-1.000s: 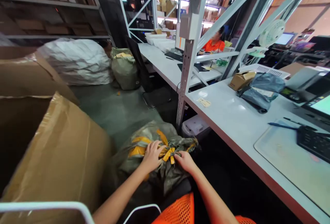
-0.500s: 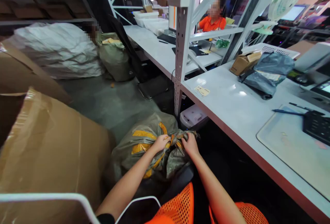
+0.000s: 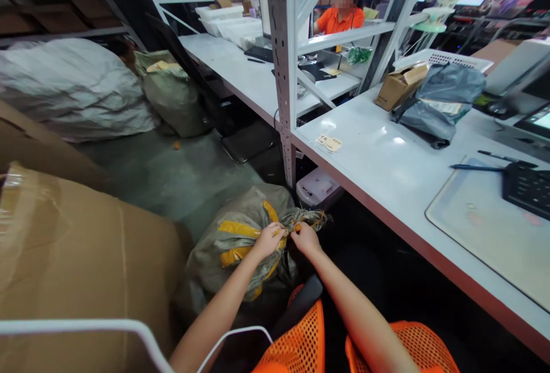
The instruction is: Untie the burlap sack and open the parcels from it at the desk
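A bulky grey-green woven sack (image 3: 240, 207) rests on the floor below the bench, its gathered neck bunched toward the right. Strips of yellow tape (image 3: 239, 227) run over its side and around the neck. My left hand (image 3: 270, 239) is closed on the taped neck, fingers curled over it. Right beside it, my right hand (image 3: 306, 239) pinches the neck where yellow tape wraps it. The loose frayed end of the sack sticks out past my right fingers. My fingers hide exactly what lies between them.
A large cardboard box (image 3: 77, 258) stands close on the left. The white workbench (image 3: 369, 155) edges my right side, with a grey plastic parcel (image 3: 447, 98) on it. A metal post (image 3: 284, 81) rises ahead. Behind the far desk sits a person in orange (image 3: 341, 18).
My right hand has moved left along the sack's neck, closer to my left hand. The bunched plastic around the neck has narrowed and its end now points right. The view has shifted slightly.
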Demonstrator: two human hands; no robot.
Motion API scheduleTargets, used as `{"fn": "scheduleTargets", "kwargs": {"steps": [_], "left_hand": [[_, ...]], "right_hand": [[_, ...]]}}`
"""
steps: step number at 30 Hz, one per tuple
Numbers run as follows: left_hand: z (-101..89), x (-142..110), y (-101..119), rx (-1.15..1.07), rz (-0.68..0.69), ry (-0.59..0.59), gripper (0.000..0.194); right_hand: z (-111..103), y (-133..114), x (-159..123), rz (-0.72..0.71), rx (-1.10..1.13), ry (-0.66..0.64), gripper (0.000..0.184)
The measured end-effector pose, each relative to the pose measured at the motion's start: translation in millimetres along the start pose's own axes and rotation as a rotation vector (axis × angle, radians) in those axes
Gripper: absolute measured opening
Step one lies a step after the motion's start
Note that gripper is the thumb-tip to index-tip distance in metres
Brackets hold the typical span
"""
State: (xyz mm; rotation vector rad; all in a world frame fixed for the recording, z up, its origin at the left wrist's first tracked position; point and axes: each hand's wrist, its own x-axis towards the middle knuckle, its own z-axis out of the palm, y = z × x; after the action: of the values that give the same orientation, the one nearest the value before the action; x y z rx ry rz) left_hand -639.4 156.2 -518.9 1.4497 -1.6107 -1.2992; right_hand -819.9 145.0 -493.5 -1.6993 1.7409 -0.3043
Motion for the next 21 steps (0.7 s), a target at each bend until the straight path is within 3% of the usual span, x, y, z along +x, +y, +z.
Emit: {"fn": "scheduleTargets", "kwargs": {"steps": [8,13,18,21], "left_hand": [[5.2,0.9,-6.8,-0.02,-0.035,0.048,0.04],[4.9,5.3,-3.5,0.071,-0.119,0.081,0.04],[1.9,28.4,2.4,0.215,-0.269,0.139,0.045],[2.7,44.4,0.5,0.244,-0.359,0.181,0.045]], "right_hand": [[-3.1,1.4,1.4,-0.081,0.138,0.015,0.013],[2.2,5.1,0.8,-0.036,0.18,-0.026,0.012],[7.8,11.7,0.1,0.017,0.251,-0.13,0.021],[8.1,13.7,-2.2,0.035,0.301,-0.126,0.021]]}}
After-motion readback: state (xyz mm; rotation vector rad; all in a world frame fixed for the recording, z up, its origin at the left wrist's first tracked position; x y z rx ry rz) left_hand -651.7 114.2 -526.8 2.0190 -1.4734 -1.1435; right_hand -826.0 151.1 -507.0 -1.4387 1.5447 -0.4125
